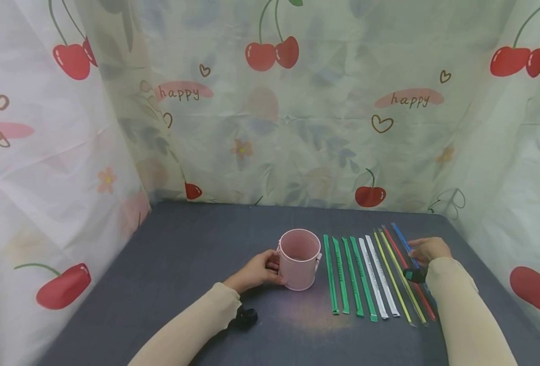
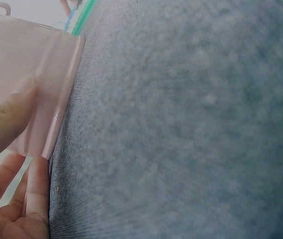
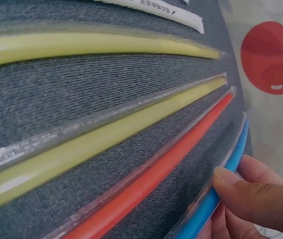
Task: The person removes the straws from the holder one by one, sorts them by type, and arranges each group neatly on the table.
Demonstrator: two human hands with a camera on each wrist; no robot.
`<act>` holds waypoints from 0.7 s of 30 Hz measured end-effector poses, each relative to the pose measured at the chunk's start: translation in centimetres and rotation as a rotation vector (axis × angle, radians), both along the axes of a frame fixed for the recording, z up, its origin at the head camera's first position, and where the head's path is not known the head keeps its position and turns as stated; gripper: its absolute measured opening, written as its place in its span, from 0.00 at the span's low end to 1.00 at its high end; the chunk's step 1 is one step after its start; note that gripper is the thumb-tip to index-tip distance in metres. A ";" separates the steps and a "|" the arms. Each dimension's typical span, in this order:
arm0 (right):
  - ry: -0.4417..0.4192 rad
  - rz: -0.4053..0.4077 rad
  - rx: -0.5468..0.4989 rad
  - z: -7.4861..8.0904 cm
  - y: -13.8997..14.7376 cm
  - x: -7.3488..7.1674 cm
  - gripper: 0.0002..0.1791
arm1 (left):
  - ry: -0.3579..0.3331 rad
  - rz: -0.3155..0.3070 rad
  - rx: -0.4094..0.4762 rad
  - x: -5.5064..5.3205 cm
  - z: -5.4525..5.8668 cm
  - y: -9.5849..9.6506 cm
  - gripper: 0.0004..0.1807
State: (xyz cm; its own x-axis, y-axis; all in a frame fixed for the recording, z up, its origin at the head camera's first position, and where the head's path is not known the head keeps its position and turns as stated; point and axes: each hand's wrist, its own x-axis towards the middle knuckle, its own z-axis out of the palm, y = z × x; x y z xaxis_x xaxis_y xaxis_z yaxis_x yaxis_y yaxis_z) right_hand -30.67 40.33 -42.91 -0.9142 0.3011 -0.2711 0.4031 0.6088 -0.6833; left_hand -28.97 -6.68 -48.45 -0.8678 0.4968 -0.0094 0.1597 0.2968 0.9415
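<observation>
A small pink bucket [image 1: 298, 272] stands upright on the dark table. My left hand [image 1: 258, 270] holds it by its left side; in the left wrist view the thumb [image 2: 12, 117] lies on the wall and the fingers [image 2: 37, 189] are by its base. At the right end of a row of wrapped drinking straws, my right hand [image 1: 430, 249] pinches a blue straw [image 3: 201, 211] in clear film between thumb and fingers. Beside that lies a red straw [image 3: 151, 174], then two yellow straws [image 3: 106, 137]. The forearm hides the blue straw's near end in the head view.
Two white paper-wrapped straws [image 1: 374, 277] and several green-wrapped straws [image 1: 340, 274] lie between the bucket and the yellow ones. Behind the table [image 1: 206, 234] hangs a cherry-print curtain [image 1: 297, 127], which also flanks both sides.
</observation>
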 end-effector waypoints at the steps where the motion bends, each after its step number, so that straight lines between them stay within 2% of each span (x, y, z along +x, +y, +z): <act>1: -0.006 0.003 0.015 0.0 0.0 0.0 0.27 | 0.000 0.000 0.001 0.0 0.0 0.0 0.34; 11: -0.057 0.050 0.136 -0.4 -0.4 -0.1 0.23 | -0.003 0.000 -0.012 -0.1 0.0 -0.1 0.34; 21: -0.016 0.082 0.107 -0.4 -0.7 0.4 0.23 | 0.004 0.007 0.002 0.0 0.1 0.0 0.34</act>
State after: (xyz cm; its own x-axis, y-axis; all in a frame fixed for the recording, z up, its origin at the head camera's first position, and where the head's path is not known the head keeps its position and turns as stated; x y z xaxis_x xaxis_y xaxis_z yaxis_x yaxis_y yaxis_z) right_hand -30.28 39.60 -43.26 -0.9327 0.2540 -0.2562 0.3597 0.7093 -0.6062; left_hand -28.98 -6.66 -48.39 -0.8712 0.4910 -0.0052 0.1611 0.2959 0.9415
